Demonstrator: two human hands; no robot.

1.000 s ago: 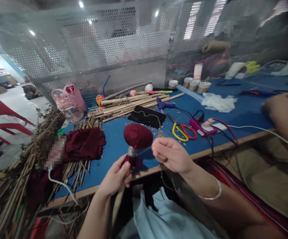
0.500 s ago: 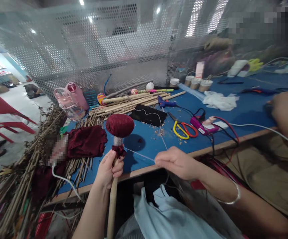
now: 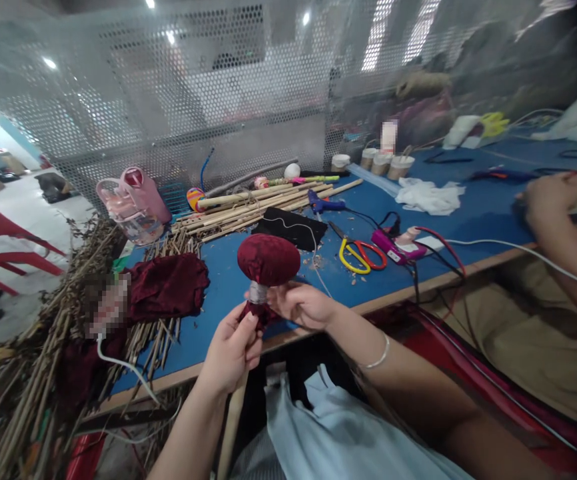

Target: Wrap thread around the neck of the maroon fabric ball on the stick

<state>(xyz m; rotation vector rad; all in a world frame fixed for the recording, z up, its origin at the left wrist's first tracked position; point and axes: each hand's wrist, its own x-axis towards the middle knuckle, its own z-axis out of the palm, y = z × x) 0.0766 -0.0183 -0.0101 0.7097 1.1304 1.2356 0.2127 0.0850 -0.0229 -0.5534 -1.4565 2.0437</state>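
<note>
Right hand point(image 3: 306, 307) closer, left hand point(image 3: 234, 343) gripping one maroon-headed stick point(image 3: 268, 260), four cups point(image 3: 401, 168)

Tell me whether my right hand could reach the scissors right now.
Probably yes: the scissors lie on the blue table beyond the right hand, with only a thin white thread seeming to cross between. That hand would likely have to come away from the wrapped neck of the maroon-headed stick first.

Legible text: 0 items. Purple power strip point(image 3: 387, 244): small pale marking point(image 3: 394, 257), too small to read. Pale upright object point(image 3: 388, 135) by the cups point(image 3: 381, 163): pixelated, unreadable. Item point(image 3: 112, 307) with white cable point(image 3: 128, 367), left: pixelated, likewise unreadable.
</note>
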